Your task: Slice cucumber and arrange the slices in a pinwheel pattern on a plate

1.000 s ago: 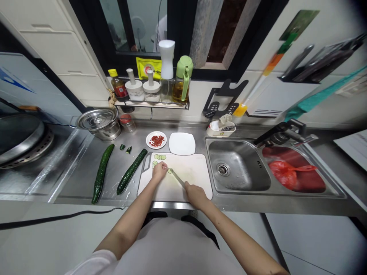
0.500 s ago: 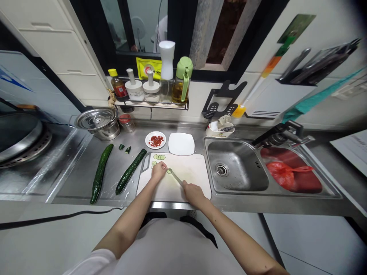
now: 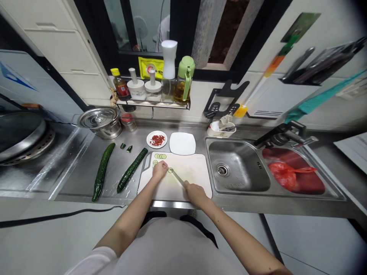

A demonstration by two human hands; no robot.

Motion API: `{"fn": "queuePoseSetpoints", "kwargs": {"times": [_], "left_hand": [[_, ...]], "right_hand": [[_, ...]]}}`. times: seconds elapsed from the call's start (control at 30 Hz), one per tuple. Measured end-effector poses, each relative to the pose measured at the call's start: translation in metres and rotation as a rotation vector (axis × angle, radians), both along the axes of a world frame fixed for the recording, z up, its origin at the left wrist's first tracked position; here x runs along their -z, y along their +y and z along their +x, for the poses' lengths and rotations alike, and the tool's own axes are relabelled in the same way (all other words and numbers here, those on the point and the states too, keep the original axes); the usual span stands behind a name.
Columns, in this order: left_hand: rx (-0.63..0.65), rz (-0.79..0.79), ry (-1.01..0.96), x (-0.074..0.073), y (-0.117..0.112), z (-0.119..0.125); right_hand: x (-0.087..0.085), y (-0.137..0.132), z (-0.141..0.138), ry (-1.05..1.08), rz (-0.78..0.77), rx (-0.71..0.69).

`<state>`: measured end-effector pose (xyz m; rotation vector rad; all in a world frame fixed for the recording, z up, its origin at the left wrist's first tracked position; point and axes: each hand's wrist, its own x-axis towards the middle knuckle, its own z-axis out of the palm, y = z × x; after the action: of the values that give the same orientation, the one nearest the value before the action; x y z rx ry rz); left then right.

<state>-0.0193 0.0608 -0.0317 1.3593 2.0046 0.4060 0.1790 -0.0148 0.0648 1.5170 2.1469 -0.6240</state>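
Observation:
My left hand (image 3: pixel 159 170) rests curled on the white cutting board (image 3: pixel 195 172), pressing down a short cucumber piece that its fingers mostly hide. My right hand (image 3: pixel 195 193) is closed round the handle of a knife (image 3: pixel 177 176), whose blade slants up-left to a cucumber slice (image 3: pixel 170 170) beside my left fingertips. Cut cucumber rounds (image 3: pixel 160 156) lie at the board's far left corner. Two whole cucumbers (image 3: pixel 101 171) (image 3: pixel 131 170) lie on the steel counter left of the board.
A dish of chopped red chilli (image 3: pixel 156 139) and a white square plate (image 3: pixel 182 143) sit behind the board. A lidded pot (image 3: pixel 100 121) and a wok (image 3: pixel 20 133) are to the left. The sink (image 3: pixel 238 168) and a red bag (image 3: pixel 286 173) are to the right.
Both hands keep the same place on the board, the knife tip staying at the slice by my left fingers. Only the view drifts slightly.

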Motion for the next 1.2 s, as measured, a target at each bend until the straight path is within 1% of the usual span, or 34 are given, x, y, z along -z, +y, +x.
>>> {"fn": "queuePoseSetpoints", "kwargs": {"times": [0.33, 0.5, 0.67, 0.77, 0.87, 0.97, 1.07, 1.2], "left_hand": [[0.015, -0.009, 0.016, -0.004, 0.000, 0.001], [0.012, -0.007, 0.011, -0.004, -0.001, 0.001], [0.023, 0.034, 0.015, -0.004, -0.007, 0.003], [0.054, 0.087, 0.023, -0.005, -0.014, 0.005], [0.094, 0.142, 0.021, -0.005, -0.021, 0.007], [0.124, 0.171, 0.034, -0.006, -0.027, 0.009], [0.130, 0.164, 0.053, -0.007, -0.027, 0.011], [0.131, 0.140, 0.069, -0.007, -0.025, 0.014]], "right_hand": [[0.005, -0.010, 0.014, -0.012, -0.004, 0.000], [0.001, -0.013, 0.017, -0.029, -0.019, 0.006], [-0.001, -0.021, 0.024, -0.035, -0.034, 0.029], [0.000, -0.022, 0.036, 0.023, -0.033, 0.052], [0.004, -0.017, 0.049, 0.069, 0.006, 0.146], [0.008, -0.007, 0.059, 0.037, 0.069, 0.263], [0.011, 0.003, 0.062, 0.011, 0.098, 0.336], [0.015, 0.009, 0.060, 0.013, 0.127, 0.406]]}}
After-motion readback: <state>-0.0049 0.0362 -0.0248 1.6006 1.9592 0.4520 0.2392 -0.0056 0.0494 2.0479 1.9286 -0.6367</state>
